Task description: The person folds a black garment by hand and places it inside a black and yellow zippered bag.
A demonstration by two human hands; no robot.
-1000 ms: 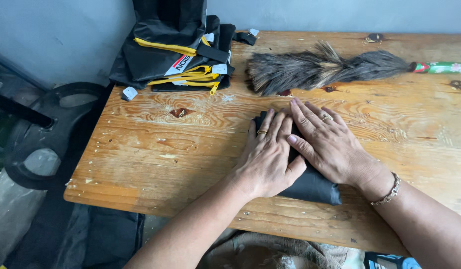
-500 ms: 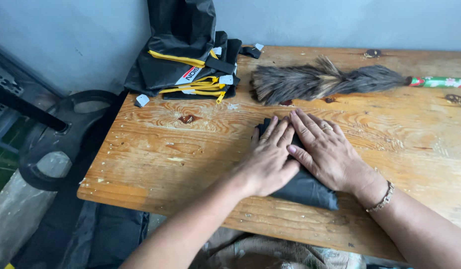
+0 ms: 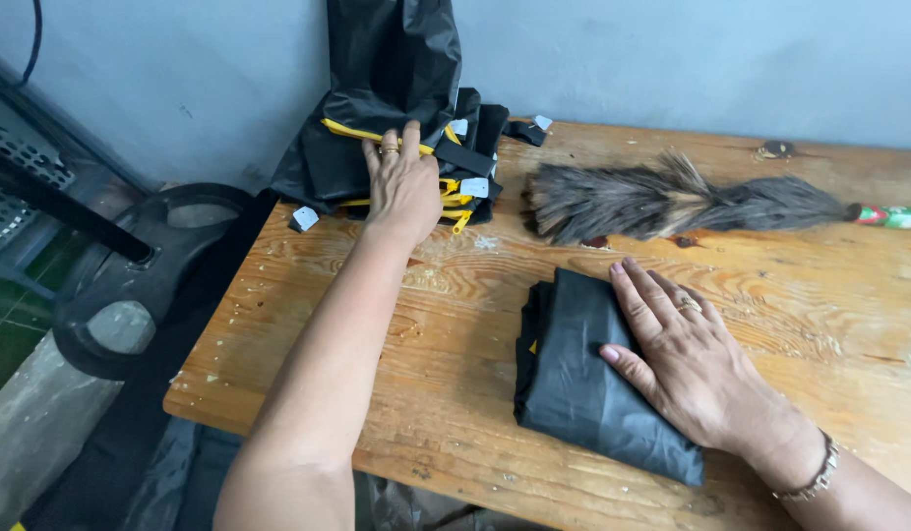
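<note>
Right hand (image 3: 687, 359) flat and open, palm pressing on folded black cloth (image 3: 583, 379) near the table's (image 3: 436, 364) front edge; long axis running from far-left toward near-right. Left hand (image 3: 404, 182) stretched to the far left corner, fingers spread over a pile of black-and-yellow bags (image 3: 396, 138), gripping nothing visibly. Feather duster (image 3: 672, 197) along the far edge.

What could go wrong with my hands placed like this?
The stack of black fabric pieces with yellow trim overhangs the wooden table corner; the left hand reaching onto it might push pieces off. The right hand alone pins the folded black fabric, which may spring open.
</note>
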